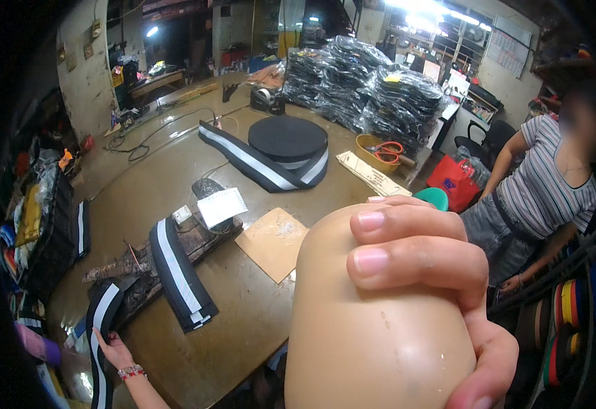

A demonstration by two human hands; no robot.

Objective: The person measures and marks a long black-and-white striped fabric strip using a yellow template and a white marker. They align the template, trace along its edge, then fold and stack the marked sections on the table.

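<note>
Surface (243, 327), brown and wide, fills most of the view and carries a round black disc (288, 138) resting on a long black band with white stripe (257, 163). Close to the camera, the right hand (441, 300) wraps its fingers (407, 262) tightly over a smooth tan rounded object (373, 334), held up at the lower right. Another striped band (179, 273) lies across a rough wooden block (175, 255). At lower left, the left hand (115, 351), a beaded bracelet at its wrist, has its fingers pinched on a striped strip (98, 334) at the surface edge. A person in a striped shirt (543, 184) stands at right.
</note>
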